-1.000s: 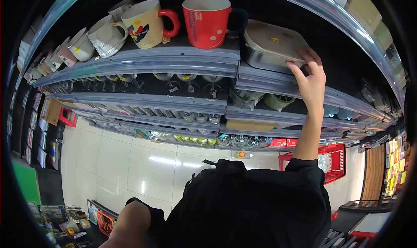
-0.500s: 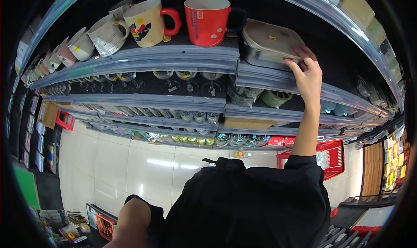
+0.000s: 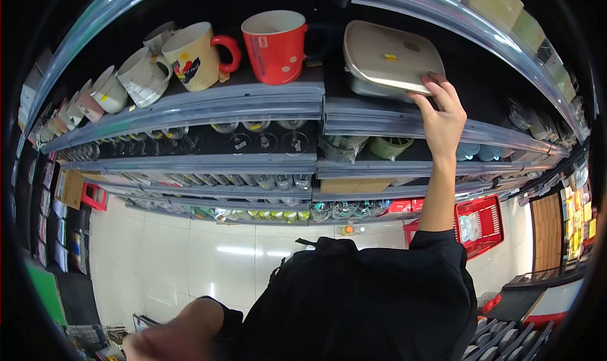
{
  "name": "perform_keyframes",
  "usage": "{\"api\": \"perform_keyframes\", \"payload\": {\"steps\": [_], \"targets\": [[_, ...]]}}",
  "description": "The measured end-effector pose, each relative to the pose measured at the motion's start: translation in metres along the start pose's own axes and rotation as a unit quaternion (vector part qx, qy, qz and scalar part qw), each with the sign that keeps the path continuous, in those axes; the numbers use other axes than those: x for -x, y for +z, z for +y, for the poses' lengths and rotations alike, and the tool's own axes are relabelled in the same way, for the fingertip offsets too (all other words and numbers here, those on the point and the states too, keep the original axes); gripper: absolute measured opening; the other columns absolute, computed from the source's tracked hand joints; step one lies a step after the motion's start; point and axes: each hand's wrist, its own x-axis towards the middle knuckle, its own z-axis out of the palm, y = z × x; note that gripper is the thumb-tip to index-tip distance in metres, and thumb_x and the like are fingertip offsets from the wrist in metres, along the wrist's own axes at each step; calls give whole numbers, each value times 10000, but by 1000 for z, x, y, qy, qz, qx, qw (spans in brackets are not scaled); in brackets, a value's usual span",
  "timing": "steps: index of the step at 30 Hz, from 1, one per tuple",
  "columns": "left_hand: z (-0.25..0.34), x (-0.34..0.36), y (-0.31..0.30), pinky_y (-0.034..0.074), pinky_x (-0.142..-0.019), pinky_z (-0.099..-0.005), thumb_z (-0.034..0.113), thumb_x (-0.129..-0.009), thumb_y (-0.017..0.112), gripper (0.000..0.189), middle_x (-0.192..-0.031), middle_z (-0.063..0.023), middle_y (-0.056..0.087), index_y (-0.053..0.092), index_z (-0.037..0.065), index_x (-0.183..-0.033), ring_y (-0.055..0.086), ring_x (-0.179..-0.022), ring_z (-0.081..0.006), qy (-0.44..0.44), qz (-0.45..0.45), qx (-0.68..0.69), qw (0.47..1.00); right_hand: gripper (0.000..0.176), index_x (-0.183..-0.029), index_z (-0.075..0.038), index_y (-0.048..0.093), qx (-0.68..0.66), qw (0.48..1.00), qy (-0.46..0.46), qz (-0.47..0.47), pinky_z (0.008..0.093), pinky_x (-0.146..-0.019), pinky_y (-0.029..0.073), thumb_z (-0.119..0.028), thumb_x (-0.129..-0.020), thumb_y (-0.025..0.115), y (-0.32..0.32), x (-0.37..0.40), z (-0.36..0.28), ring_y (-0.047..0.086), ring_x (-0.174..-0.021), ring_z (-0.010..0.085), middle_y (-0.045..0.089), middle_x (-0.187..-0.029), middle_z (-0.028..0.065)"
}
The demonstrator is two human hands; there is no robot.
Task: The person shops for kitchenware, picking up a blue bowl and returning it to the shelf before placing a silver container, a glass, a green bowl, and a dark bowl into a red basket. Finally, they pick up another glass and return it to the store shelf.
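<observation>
A rectangular metal container [image 3: 392, 57] with a flat lid and a yellow sticker is on the upper shelf, at the right of the mugs. My right hand [image 3: 442, 111] grips its front right corner, fingers on the lid and thumb at the front edge. My left hand [image 3: 167, 342] is low at the left, smeared by motion, so its fingers cannot be made out. A red mug [image 3: 276, 48] stands left of the container, beside a cream mug [image 3: 193, 57] with a red handle.
Lower shelves [image 3: 253, 166] hold stemmed glasses, wrapped green bowls [image 3: 390, 147] and other glassware. A red basket [image 3: 478, 225] sits on the tiled floor at the right. A red stool [image 3: 95, 196] is at the far left.
The container's front has lifted or tilted slightly in my right hand, showing more of its lid. My left hand has come into view, and the shelf view has shifted left and down.
</observation>
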Motion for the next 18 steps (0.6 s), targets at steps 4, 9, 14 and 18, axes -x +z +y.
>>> {"api": "perform_keyframes", "payload": {"steps": [4,9,14,18], "targets": [[-21,44,-32,417,-423,-276,286,-925,491,259,-656,-25,465,534,44,-843,434,-450,-135,-83,112,-14,990,336,-1026,-12,675,-10,999,-4,38,295,-872,466,-20,-696,737,-18,9,-9,616,-1000,213,634,-1097,109],[-36,142,-60,425,-436,-254,338,-979,408,361,-738,-85,461,504,8,-867,470,-515,-155,-265,27,-195,944,387,-1035,-28,681,39,998,-36,31,307,-877,472,41,-657,721,-45,36,-35,610,-1015,230,633,-1101,112],[-7,214,-84,411,-476,-242,170,-963,392,310,-690,-95,506,514,-25,-755,502,-533,-138,-429,-51,-308,848,410,-975,-32,692,2,995,-98,19,371,-843,497,56,-575,712,-50,89,-61,605,-994,317,624,-1064,141],[-2,217,-87,422,-506,-231,180,-977,367,313,-699,-51,487,503,-9,-768,499,-568,-100,-532,-27,-267,803,401,-934,-58,695,-84,984,-146,-60,466,-828,507,16,-543,747,-27,144,-84,584,-976,415,601,-1050,125]]}}
